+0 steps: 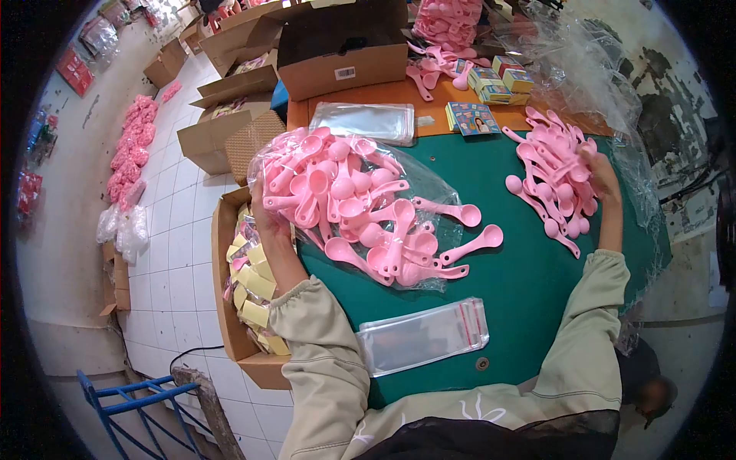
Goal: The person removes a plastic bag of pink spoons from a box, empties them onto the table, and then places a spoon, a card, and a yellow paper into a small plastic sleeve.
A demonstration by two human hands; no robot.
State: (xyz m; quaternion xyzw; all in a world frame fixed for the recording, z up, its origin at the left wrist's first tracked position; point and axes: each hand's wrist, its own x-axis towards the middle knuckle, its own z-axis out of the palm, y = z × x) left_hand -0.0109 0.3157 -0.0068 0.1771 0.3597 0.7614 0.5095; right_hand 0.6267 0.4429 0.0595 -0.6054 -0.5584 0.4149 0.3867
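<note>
A clear plastic bag [441, 188] lies tilted on the green table, full of pink measuring spoons [337, 188], several spilling from its mouth. My left hand [268, 218] grips the bag's left side, its fingers mostly hidden behind the plastic and spoons. On the right lies a loose pile of pink measuring spoons [548, 169]. My right hand [603, 178] is at the pile's right edge, its fingers curled over some of the spoons. Two spoons [475, 244] stick out toward the table's middle. Nearer my body is a stack of clear plastic sleeves [422, 336].
A cardboard box [226, 307] of packets with yellow cards stands at the table's left. Behind are more plastic sleeves [364, 123], an open carton [345, 73], card stacks [491, 84] and more spoons [448, 27]. Crumpled plastic [590, 69] hangs at the right.
</note>
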